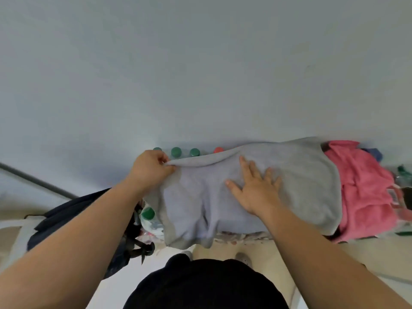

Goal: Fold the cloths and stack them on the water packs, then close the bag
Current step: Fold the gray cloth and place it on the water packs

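Note:
A grey cloth (296,175) lies spread over the water packs, whose green caps (176,151) and one red cap (218,150) stick out along the wall behind it. My left hand (150,169) pinches the cloth's far left corner between thumb and fingers. My right hand (256,186) rests flat on the middle of the cloth, fingers spread. A crumpled pink cloth (365,192) lies to the right, partly under the grey one. A dark bag (73,210) sits low at the left, beneath my left forearm, with its straps hanging down.
A pale wall (200,74) rises directly behind the packs. One more green-capped bottle (147,213) stands at the left front of the pack. A blue cloth (375,152) peeks out behind the pink one. Plastic wrap and a green item lie at the far right edge.

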